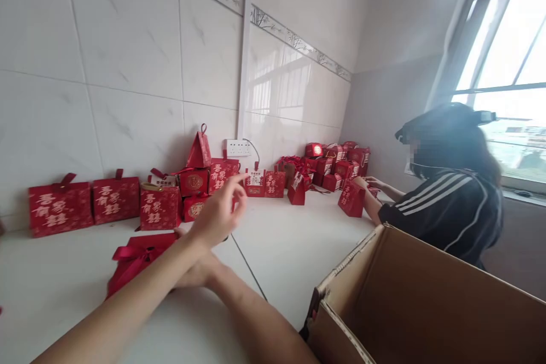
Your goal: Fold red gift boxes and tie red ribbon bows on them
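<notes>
My two forearms cross over the white table. My left hand [222, 211] reaches to the right in the air, its fingers loosely bent and apart, with nothing in them. Beneath my left forearm, my right hand [197, 268] is at the right side of a red gift box [128, 276] with a satin ribbon bow on top; its fingers are mostly hidden, but it seems to grip the box. Just behind my left hand, a stack of red gift boxes [194, 182] and a red box with a white label [256, 181] stand near the wall.
An open cardboard carton [426, 290] fills the lower right. More red gift boxes [60, 207] line the left wall, with a pile of boxes [333, 165] farther back. A co-worker [439, 205] in a striped dark jacket handles a red box [352, 199]. A power socket [238, 148] is on the wall.
</notes>
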`<control>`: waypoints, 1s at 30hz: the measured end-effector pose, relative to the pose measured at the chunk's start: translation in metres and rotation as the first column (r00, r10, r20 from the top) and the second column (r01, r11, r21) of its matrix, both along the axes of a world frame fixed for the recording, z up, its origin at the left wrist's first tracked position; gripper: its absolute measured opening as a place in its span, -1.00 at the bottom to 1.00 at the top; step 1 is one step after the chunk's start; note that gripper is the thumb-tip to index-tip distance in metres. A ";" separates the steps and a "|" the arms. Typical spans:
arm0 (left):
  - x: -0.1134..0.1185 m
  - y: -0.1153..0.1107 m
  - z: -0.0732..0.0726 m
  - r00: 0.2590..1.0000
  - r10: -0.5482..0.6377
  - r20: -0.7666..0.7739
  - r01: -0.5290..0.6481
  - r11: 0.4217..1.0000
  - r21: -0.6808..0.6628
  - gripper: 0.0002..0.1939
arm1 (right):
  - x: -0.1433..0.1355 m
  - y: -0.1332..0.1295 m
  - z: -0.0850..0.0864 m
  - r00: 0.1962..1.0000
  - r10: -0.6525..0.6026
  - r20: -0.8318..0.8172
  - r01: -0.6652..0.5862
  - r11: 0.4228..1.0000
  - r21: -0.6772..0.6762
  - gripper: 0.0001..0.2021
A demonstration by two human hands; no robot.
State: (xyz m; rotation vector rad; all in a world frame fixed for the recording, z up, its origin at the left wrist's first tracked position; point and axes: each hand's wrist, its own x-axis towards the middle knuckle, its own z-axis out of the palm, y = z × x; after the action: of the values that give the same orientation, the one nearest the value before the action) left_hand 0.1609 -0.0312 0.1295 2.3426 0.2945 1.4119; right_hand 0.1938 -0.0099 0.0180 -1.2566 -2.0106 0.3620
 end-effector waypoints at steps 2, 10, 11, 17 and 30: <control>-0.042 0.017 -0.019 0.956 0.167 0.243 -0.176 0.984 0.015 -0.69 | 0.000 -0.001 -0.004 1.000 0.009 -0.003 -0.008 0.998 0.069 -0.17; -0.176 0.042 -0.116 0.718 0.636 0.281 -0.442 0.730 -0.522 -0.63 | -0.006 -0.006 -0.020 0.995 0.034 -0.099 -0.023 0.994 0.110 -0.01; -0.180 0.041 -0.123 0.748 0.626 0.219 -0.415 0.699 -0.582 -0.61 | -0.008 -0.008 -0.021 0.995 0.042 -0.092 -0.031 0.992 0.119 -0.02; -0.169 0.033 -0.125 0.847 0.527 0.075 -0.357 0.667 -0.654 -0.64 | -0.017 -0.016 -0.020 0.998 0.049 -0.043 -0.042 0.988 0.151 -0.04; -0.183 -0.027 -0.079 0.931 0.293 0.217 -0.362 0.669 0.650 -0.80 | -0.024 -0.041 0.007 0.999 0.022 -0.024 -0.001 0.771 0.636 -0.02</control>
State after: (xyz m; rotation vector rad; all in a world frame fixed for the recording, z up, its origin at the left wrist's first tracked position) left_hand -0.0216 -0.0586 0.0501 2.8893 0.1919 2.0912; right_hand 0.1696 -0.0506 0.0251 -0.7914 -1.8722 -0.2931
